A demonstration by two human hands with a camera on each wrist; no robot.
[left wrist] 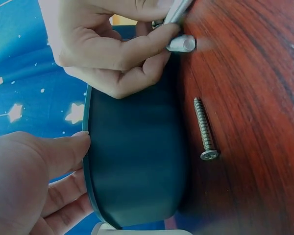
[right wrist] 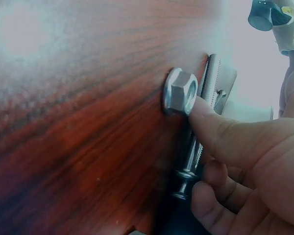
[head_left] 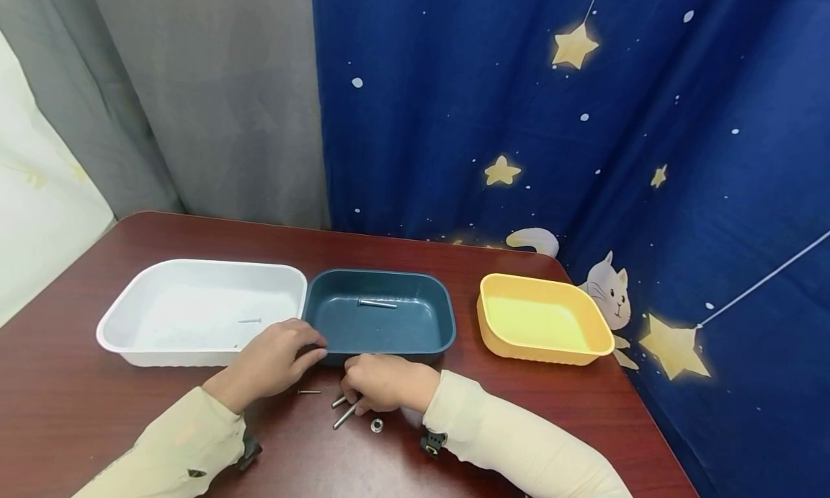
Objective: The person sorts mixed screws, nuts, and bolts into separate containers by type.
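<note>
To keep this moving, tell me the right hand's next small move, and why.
I'd probably lift the held bolt into the dark tray: the right hand pinches it just in front of that tray, and a similar-looking bolt already lies inside.

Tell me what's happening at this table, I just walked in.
A person's right hand pinches a metal bolt in front of the dark blue tray, with a second bolt at its fingers. The left hand holds that tray's rim. A screw and a nut lie on the table. Another bolt lies in the dark blue tray, a thin metal piece in the white tray.
</note>
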